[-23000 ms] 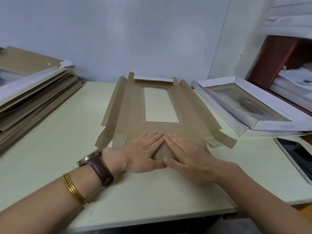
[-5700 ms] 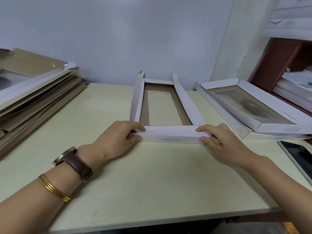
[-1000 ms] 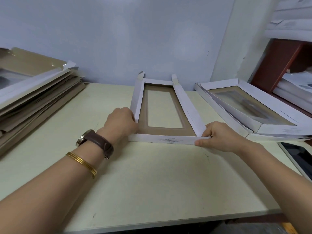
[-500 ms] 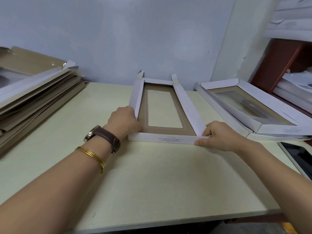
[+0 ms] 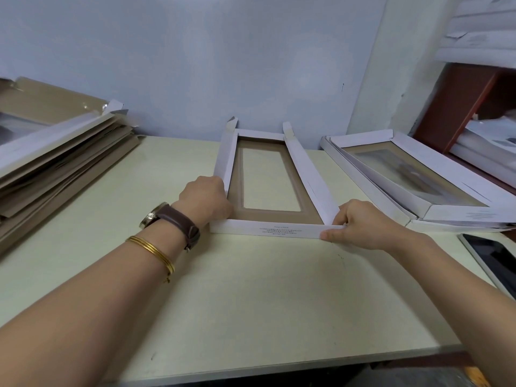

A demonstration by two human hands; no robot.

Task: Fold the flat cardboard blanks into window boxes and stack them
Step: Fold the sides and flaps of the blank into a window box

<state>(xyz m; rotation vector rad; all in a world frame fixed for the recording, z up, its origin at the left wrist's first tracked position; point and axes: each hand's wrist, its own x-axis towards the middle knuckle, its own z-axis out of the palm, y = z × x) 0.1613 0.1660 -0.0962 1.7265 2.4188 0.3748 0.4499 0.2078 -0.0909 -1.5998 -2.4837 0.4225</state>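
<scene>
A half-folded window box [image 5: 279,229] lies in the middle of the table, white outside, brown inside, with a rectangular window in its floor. Its two long side walls and near end wall stand up. My left hand [image 5: 206,198] grips the near-left corner, fingers curled over the left wall into the box. My right hand [image 5: 356,224] pinches the near-right corner where the right wall meets the end wall. A stack of flat blanks [image 5: 58,152] lies at the left. Folded window boxes [image 5: 418,174] are stacked at the right.
The cream table [image 5: 251,297] ends in a front edge close to me, and a pale blue wall stands just behind the box. A dark tablet or phone [image 5: 494,258] lies at the right edge. A red-brown shelf [image 5: 463,93] with white boxes stands at the far right.
My left hand has slid slightly forward along the left wall and curled over it at the corner. My right hand has stayed on the near-right corner. The box has not shifted.
</scene>
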